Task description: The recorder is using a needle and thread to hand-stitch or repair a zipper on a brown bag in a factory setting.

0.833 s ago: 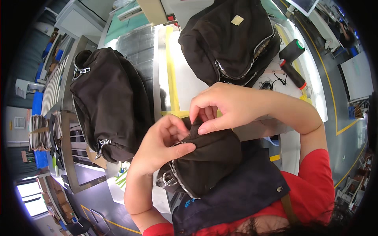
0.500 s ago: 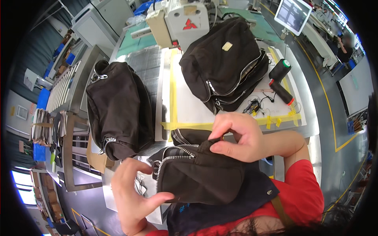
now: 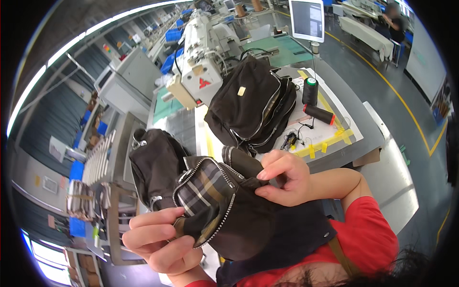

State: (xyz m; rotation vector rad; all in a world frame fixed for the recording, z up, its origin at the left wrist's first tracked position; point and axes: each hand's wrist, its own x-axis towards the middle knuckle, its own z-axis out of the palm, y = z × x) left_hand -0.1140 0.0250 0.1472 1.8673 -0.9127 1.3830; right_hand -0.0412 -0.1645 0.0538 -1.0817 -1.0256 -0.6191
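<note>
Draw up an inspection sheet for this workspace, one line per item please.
Surface: gray table bearing white paper and yellow tape.
Handled item: dark bag, zipper open, checked lining showing.
Clutter: large bag, another bag to the left, green-topped spool, red-ended spool, tangled dark strands.
Hands: left hand holds the opening's edge; right hand pinches the bag's fabric.
Cables: black cable near the sewing machine.
Surroundings: screen upright behind; another person farther off, right.
</note>
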